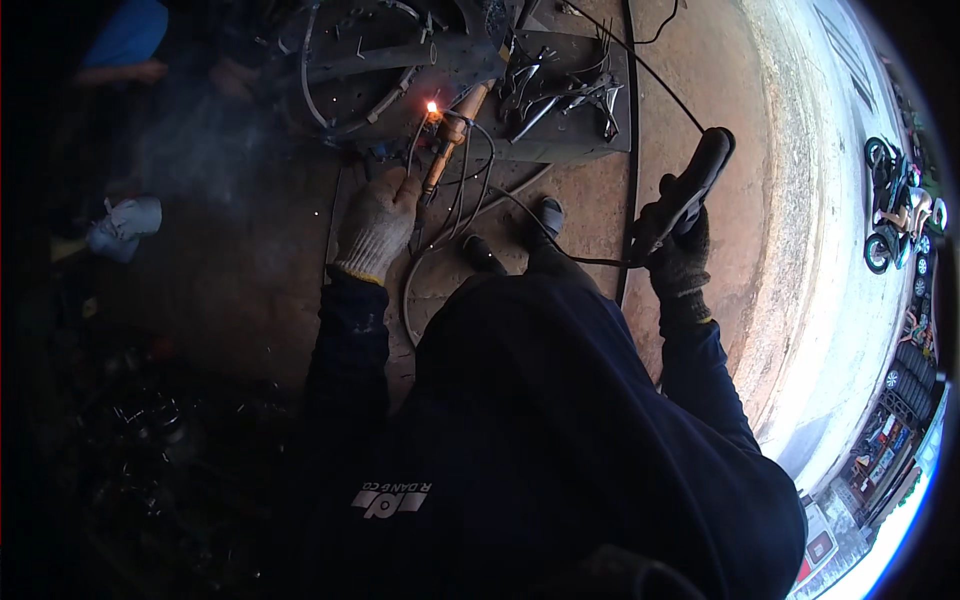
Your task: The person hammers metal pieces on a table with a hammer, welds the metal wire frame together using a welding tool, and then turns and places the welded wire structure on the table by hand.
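My left hand (pixel 378 222), in a pale knitted glove, is closed round the lower end of a thin bent rod (pixel 411 152). Near the rod's top a small spot (pixel 432 107) glows bright orange-white. Close beside those fingers slants a copper-coloured tool like a welding clamp (pixel 455 135); whether the hand touches it I cannot tell. Out to the right, my right hand (pixel 682 255), in a dark glove, grips a dark elongated object (pixel 692 185) held up at a tilt; its kind is unclear. Black cables meet it visually at both ends.
A dark metal workbench (pixel 560 145) carries a large wire ring (pixel 305 70) and several metal parts (pixel 560 90). Cables (pixel 410 290) loop over the floor by my feet. At left are smoke, another person's arm (pixel 130 72) and a white cloth-like item (pixel 130 225). A motorcycle (pixel 890 205) is far right.
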{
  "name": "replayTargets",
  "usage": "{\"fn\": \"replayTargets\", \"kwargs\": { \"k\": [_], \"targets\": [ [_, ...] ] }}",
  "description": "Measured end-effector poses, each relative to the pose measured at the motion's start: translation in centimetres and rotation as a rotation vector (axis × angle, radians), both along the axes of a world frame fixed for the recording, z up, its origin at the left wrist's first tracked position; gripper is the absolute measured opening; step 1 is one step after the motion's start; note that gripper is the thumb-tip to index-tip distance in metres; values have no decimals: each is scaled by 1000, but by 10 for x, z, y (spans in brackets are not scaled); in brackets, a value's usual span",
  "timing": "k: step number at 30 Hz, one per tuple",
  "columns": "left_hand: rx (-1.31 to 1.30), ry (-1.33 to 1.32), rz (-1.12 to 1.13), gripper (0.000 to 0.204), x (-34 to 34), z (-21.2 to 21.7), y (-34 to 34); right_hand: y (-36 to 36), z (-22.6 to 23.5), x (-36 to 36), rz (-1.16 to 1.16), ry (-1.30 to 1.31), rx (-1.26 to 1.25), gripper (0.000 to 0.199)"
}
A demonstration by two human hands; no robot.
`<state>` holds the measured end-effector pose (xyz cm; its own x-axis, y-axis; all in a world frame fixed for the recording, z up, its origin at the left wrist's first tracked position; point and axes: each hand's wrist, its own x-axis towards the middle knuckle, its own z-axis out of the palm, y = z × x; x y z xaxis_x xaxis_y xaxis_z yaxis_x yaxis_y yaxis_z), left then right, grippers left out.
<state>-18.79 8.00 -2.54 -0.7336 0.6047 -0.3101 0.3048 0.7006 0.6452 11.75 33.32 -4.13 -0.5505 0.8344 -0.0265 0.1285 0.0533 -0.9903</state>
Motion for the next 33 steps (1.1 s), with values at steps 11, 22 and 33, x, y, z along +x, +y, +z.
{"fn": "replayTargets", "kwargs": {
  "k": [11, 22, 33],
  "targets": [
    [-3, -123, 17, 36, -17, -25, -5, 121, 168, -89, 85, 212, 257, 39],
    [-73, -78, 38, 32, -2, 19, 5, 236, 248, -310, -96, 644, 487, 41],
    [-124, -120, 221, 30, 16, 38, 24, 296, 194, -448, -195, 459, 857, 55]
  ]
}}
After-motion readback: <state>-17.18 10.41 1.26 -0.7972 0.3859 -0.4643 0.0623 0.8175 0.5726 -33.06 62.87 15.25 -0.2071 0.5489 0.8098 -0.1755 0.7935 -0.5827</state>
